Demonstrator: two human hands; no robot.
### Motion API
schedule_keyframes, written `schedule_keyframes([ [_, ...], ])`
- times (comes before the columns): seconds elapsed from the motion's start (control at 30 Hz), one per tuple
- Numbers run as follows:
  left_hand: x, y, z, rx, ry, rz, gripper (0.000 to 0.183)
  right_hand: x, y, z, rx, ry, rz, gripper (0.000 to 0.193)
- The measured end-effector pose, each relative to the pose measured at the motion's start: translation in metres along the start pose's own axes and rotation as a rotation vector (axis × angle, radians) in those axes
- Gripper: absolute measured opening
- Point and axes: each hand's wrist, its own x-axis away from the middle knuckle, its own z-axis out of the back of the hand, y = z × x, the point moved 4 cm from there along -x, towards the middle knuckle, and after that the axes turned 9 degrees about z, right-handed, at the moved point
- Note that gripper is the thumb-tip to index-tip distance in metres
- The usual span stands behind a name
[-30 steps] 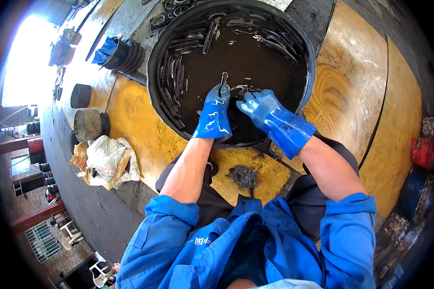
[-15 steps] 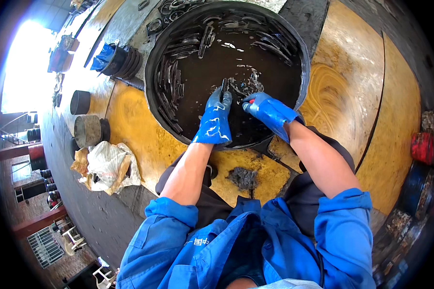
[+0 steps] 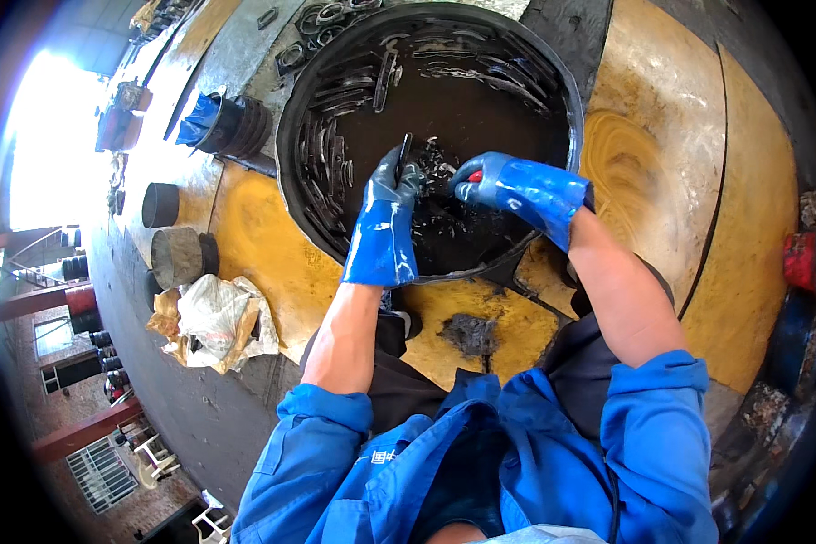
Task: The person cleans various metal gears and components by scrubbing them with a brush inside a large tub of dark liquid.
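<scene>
Both my hands wear long blue rubber gloves over a wide round tub (image 3: 575, 118) of dark liquid. My left hand (image 3: 385, 213) is closed round a narrow dark metal piece (image 3: 404, 150) that stands up from its fingers. To its right, my right hand (image 3: 508, 184) is closed on a red-handled tool (image 3: 474, 177); the working end is hidden by the glove and liquid. Ripples and bright splashes show between the hands. Along the tub's inner wall lean several flat dark metal pieces (image 3: 331, 168), partly under the liquid.
Dark ring-shaped parts (image 3: 322, 23) lie beyond the tub. At the left stand a dark bucket with blue gloves (image 3: 199, 118) over its rim, short cylinders (image 3: 176, 257) and a crumpled plastic bag (image 3: 216, 317). A dark clump (image 3: 470, 334) lies on the yellow floor plate before me.
My left hand has shifted left and a little farther off, lifting the metal piece. My right hand has moved slightly farther off, still holding the red-handled tool.
</scene>
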Motion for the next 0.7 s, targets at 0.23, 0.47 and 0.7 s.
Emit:
schedule_keyframes([
  [0.23, 0.003, 0.042, 0.042, 0.046, 0.026, -0.139, 0.035, 0.001, -0.015, 0.02, -0.195, 0.074, -0.031, 0.027],
  [0.47, -0.003, 0.061, 0.064, 0.096, 0.044, -0.19, 0.034, -0.009, 0.006, 0.022, -0.085, 0.198, 0.026, 0.026],
  [0.7, -0.015, 0.064, 0.067, 0.212, 0.102, -0.111, 0.034, -0.004, -0.006, 0.025, -0.044, 0.38, 0.047, 0.028],
])
